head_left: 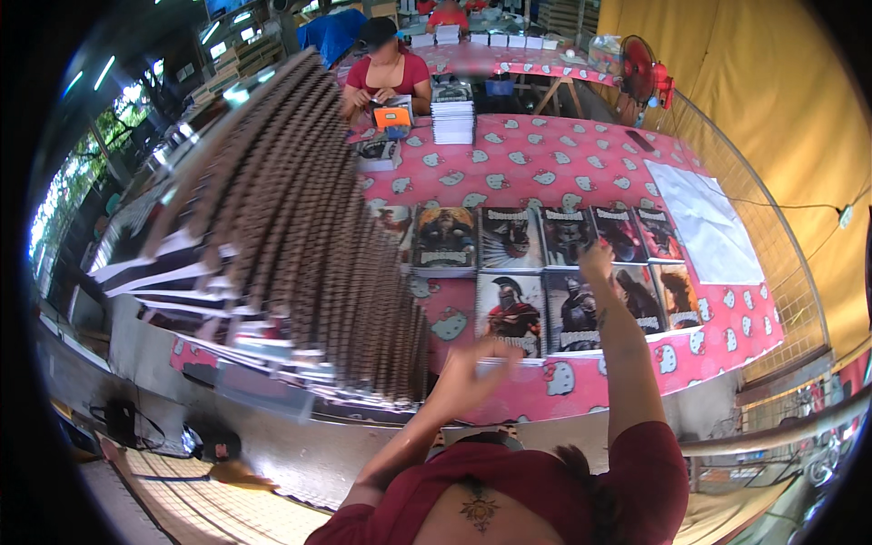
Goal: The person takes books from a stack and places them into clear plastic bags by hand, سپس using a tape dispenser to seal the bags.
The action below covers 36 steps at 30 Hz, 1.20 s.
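A pink cloth printed with white cat heads covers the surface. Spiral-bound notebooks lie on it in two rows, dark illustrated covers upward. The right hand reaches among the back-row notebooks, fingers bent; I cannot tell whether its grip pinches one. The left hand is beside the front row's leftmost notebook, its grip too blurred to tell. A tall, leaning stack of bound books fills the left side. A white sheet lies on the right, near a dark flat object. Across the surface, a co-worker handles an orange-marked item beside a pile of books. Beyond are a red fan, a yellow curtain and a blue cover.
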Each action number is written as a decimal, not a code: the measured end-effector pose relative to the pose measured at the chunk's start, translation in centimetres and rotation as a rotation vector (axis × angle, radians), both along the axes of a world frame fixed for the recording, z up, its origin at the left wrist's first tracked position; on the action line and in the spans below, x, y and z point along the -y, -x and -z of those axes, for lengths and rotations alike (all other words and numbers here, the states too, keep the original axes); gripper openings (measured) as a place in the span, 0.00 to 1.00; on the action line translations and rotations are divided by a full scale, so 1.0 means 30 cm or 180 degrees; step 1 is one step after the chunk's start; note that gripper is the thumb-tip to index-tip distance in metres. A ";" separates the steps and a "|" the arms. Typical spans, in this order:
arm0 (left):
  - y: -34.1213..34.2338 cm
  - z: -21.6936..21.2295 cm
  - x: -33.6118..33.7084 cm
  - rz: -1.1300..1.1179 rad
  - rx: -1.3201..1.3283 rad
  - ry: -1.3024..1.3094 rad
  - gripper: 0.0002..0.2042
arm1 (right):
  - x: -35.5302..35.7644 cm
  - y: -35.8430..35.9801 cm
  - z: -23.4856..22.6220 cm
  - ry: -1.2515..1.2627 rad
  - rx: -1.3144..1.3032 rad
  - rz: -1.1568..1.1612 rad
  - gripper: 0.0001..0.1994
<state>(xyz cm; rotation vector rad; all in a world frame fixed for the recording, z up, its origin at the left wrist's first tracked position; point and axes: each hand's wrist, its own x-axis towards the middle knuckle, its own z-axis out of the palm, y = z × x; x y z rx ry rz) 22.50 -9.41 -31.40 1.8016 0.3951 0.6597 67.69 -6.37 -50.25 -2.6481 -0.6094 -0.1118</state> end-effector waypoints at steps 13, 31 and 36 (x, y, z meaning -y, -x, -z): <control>-0.673 0.499 -0.660 -0.2280 -0.2297 -0.0846 0.19 | -0.013 -0.177 -0.194 -0.0546 -0.0911 -0.0655 0.37; 0.321 -0.256 0.268 -0.1949 0.0565 -0.0663 0.05 | 0.054 0.708 -1.627 -0.4977 -0.1887 -0.4483 0.24; 0.912 -0.551 0.168 -0.2950 0.2915 -0.2483 0.14 | 0.005 1.110 -1.790 -0.3204 -0.2327 -0.5080 0.21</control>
